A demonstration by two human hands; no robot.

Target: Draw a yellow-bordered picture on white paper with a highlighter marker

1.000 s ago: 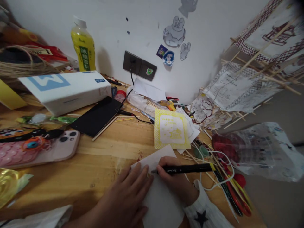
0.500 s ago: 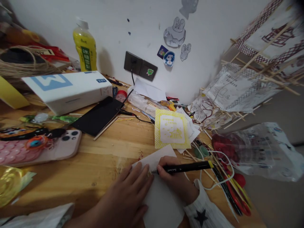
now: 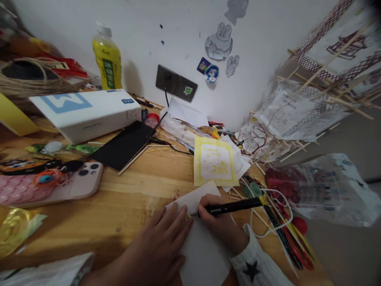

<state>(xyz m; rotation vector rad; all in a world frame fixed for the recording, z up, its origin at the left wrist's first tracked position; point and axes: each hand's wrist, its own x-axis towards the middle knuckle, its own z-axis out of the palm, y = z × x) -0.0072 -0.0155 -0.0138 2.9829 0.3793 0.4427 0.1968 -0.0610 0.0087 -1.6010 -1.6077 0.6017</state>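
A sheet of white paper (image 3: 205, 250) lies at a slant on the wooden table below me. My left hand (image 3: 163, 238) rests flat across its left side, fingers stretched out and slightly apart. In my right hand (image 3: 218, 222) is a black marker (image 3: 238, 205) with a yellow band at its far end, pinched between thumb and fingers. The marker's tip is at the paper, close to my left fingertips; a faint yellowish mark shows there. Just beyond the sheet lies a paper with a yellow patterned border and yellow drawing (image 3: 216, 161).
A black tablet-like slab (image 3: 123, 145), a white box (image 3: 98, 119) and a pink-cased phone (image 3: 86, 180) lie to the left. A yellow drink bottle (image 3: 107, 59) stands by the wall. At right are a stick frame with drawn panels (image 3: 294, 107), a plastic bag (image 3: 324, 190) and scissors (image 3: 305, 254).
The marker's rear end has swung slightly up and toward me as my right hand shifts a little. My left hand and the paper stay put.
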